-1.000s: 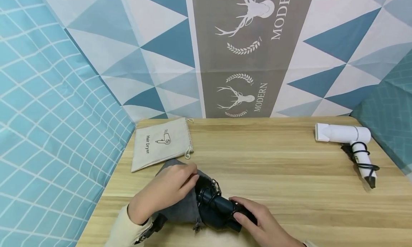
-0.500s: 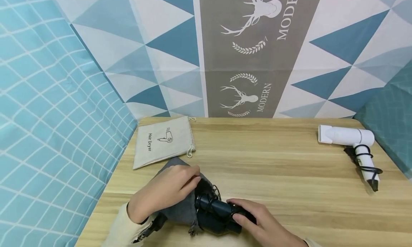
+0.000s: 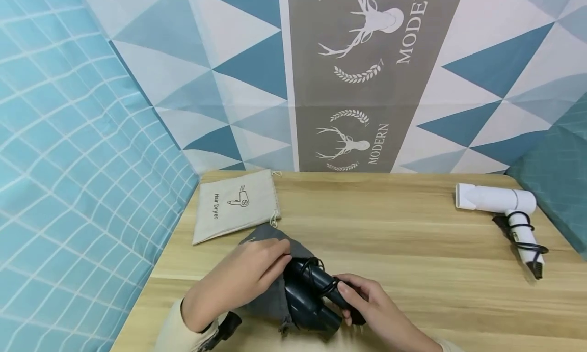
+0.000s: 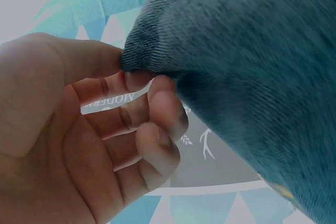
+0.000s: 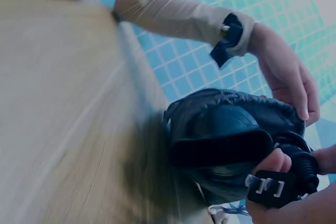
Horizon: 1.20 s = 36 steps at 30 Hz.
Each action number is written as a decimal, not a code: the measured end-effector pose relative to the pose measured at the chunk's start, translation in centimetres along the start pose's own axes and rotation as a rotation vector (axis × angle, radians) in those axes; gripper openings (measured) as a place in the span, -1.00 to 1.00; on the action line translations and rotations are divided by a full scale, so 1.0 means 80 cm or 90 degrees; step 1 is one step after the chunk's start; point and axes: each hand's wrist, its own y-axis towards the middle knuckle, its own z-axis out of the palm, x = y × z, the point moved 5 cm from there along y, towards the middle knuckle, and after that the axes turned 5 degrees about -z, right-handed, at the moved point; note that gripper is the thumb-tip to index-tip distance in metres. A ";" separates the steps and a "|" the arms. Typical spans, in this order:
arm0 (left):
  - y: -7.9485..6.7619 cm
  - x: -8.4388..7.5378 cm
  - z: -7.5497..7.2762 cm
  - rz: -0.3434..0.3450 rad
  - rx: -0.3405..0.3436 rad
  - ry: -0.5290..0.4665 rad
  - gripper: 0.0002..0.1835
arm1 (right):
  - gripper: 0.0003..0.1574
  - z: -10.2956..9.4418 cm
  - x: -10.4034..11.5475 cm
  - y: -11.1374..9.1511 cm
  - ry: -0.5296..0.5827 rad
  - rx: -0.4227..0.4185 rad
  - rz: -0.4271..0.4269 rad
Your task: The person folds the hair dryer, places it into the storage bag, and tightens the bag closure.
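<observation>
A grey cloth pouch (image 3: 271,303) lies near the front of the table, its mouth facing right. My left hand (image 3: 247,273) pinches the upper edge of that mouth between thumb and index finger; the left wrist view shows the folded cloth (image 4: 231,40) in the pinch. Partly inside the pouch is a black hair dryer (image 3: 306,302), nozzle toward the right. A black cord is wound round its handle. Around the handle's end, my right hand (image 3: 380,308) curls its fingers. In the right wrist view a plug (image 5: 270,188) shows by the right thumb. The dryer's rear is hidden in the pouch.
A beige bag (image 3: 238,205) printed "Hair Dryer" lies flat at the back left. At the right rear of the wooden table (image 3: 390,229) rests a white hair dryer (image 3: 492,199) with its cord wrapped on the handle. Patterned cloth walls bound the back and sides.
The black hair dryer's handle has tilted more steeply, and my right fingers have wrapped further round its end. The left hand keeps its pinch on the pouch. The head view has shifted slightly.
</observation>
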 end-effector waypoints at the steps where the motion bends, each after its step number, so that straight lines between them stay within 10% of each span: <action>1: -0.002 -0.002 0.000 0.002 -0.006 0.000 -0.84 | -0.36 0.000 0.000 -0.002 0.029 -0.004 0.010; 15: 0.038 -0.035 -0.005 0.092 -0.111 0.044 -0.83 | -0.35 -0.020 0.020 -0.027 0.141 -0.134 0.005; 36: 0.103 -0.058 0.026 0.160 -0.123 0.050 -0.88 | -0.52 -0.044 0.031 -0.044 -0.148 -0.298 -0.080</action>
